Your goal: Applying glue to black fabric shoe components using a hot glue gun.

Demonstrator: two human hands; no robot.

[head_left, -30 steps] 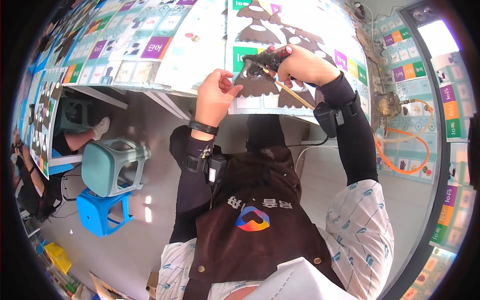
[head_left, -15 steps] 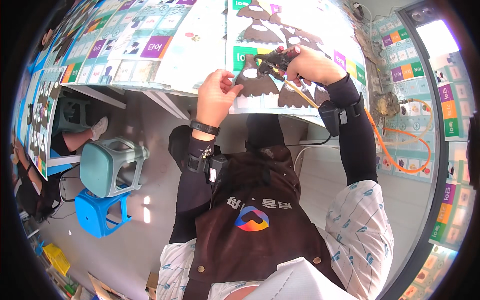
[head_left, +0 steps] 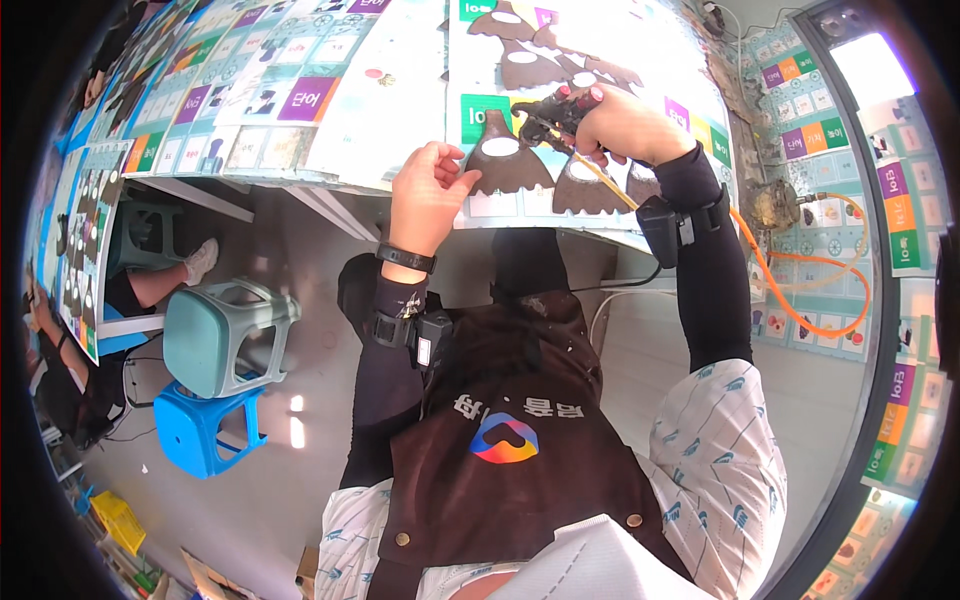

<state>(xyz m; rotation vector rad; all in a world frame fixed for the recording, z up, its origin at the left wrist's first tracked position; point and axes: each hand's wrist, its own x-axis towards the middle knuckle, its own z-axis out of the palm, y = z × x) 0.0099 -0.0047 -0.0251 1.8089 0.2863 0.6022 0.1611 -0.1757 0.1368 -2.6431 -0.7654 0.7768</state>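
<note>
My right hand [head_left: 625, 128] is wrapped round a dark spray gun [head_left: 548, 120] with red knobs. A thin yellowish hose [head_left: 608, 184] runs from the gun toward my wrist. The gun's front end is over the upper right of a flat dark brown piece [head_left: 510, 174] with a scalloped lower edge and a pale oval. My left hand [head_left: 422, 195] holds nothing; its fingers are loosely bent and apart, and the thumb tip is at this piece's left edge. Just right of it, below the gun, lies a similar brown piece [head_left: 582, 196], partly covered by the hose.
Several more brown pieces [head_left: 530, 70] lie farther back on the table covered with printed sheets [head_left: 350, 130]. An orange hose [head_left: 790, 310] loops at the right. Green [head_left: 195, 340] and blue [head_left: 190, 430] stools stand at the left, near another person's gloved hand [head_left: 201, 260].
The gun has shifted slightly right and down in my right hand's grip. My left hand has moved a little left. The brown pieces appear slightly farther left in view.
</note>
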